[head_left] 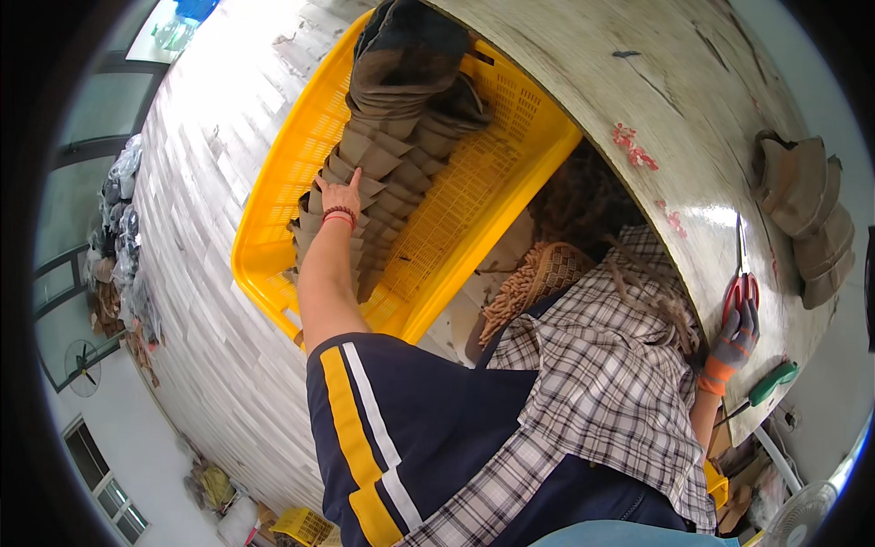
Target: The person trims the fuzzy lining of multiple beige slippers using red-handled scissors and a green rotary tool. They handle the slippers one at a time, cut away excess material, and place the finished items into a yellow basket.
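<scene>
While gloved right hand (735, 339), loosely curled, touches red-handled scissors (744, 276), left hand (341, 198), half-open, meets brown pieces (390, 170); holds unclear; likely picking step, next needing pinch.

A navy short sleeve (456, 387) bears a broad yellow stripe (351, 415) beside a narrower white stripe (373, 408). Plaid cloth (597, 401) in white, grey and black covers the front. The left hand (341, 194) is bare, its wrist ringed by a dark beaded bracelet (340, 210) and red cord (338, 219); the right hand (734, 339) wears a grey glove (726, 350) with an orange cuff (715, 374)
</scene>
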`<state>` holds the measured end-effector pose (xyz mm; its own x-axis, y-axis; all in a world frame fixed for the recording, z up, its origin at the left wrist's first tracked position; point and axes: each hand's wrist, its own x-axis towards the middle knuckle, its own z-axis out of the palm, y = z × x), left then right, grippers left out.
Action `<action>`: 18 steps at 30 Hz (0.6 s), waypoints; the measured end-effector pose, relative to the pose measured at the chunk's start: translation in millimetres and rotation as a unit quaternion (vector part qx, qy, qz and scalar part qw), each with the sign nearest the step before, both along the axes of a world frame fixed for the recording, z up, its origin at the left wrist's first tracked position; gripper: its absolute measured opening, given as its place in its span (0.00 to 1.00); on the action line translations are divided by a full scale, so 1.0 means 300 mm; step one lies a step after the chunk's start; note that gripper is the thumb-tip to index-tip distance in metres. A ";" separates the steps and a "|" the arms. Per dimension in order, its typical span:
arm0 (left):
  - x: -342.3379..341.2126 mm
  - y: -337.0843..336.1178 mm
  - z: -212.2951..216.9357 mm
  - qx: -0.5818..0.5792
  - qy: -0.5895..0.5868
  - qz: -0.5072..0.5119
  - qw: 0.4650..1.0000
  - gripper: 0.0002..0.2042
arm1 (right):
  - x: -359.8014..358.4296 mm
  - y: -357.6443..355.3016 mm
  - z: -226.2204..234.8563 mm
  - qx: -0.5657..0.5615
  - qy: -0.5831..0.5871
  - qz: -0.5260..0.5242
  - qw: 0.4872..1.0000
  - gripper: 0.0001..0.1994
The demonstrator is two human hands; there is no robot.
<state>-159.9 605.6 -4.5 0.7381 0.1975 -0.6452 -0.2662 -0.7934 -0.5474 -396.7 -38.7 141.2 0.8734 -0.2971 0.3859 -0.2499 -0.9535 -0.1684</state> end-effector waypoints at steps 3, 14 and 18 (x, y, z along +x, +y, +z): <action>0.032 -0.032 -0.027 0.025 -0.027 -0.067 0.997 0.28 | 0.000 0.003 0.002 -0.002 0.004 -0.006 1.000 0.13; 0.176 -0.192 0.026 0.050 0.022 -0.261 0.964 0.19 | -0.002 -0.014 0.001 -0.001 0.006 -0.012 1.000 0.12; 0.202 -0.182 -0.036 -0.026 -0.012 -0.232 0.972 0.22 | 0.002 -0.009 0.003 0.007 0.002 -0.016 1.000 0.12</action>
<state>-99.3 551.0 -15.2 0.7545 -0.1938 -0.6270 -0.5905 -0.6174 -0.5197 -396.0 -41.5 142.2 0.8647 -0.3310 0.3777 -0.2818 -0.9423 -0.1807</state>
